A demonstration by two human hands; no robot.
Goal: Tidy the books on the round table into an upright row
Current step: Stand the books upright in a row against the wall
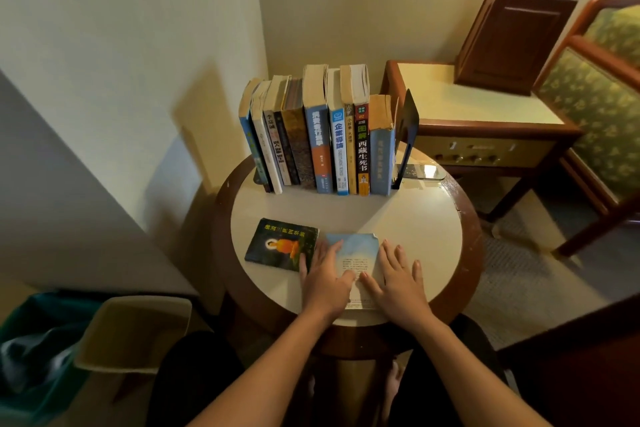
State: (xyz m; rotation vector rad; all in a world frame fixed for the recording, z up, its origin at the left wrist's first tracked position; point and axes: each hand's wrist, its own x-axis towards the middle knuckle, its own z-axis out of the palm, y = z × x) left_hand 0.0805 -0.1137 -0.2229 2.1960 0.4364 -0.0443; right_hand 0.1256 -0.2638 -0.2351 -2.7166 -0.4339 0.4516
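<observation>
1 pale book half hidden beneath left hand, right hand

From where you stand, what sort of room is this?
Likely a hotel room, in a corner: a side cabinet with a panel of control knobs, a patterned wooden armchair, and a small round table holding books.

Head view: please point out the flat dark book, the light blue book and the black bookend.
dark book point(281, 244), head view, middle of its cover.
light blue book point(356, 248), head view, bare upper cover.
black bookend point(410, 116), head view, upright plate.
</observation>
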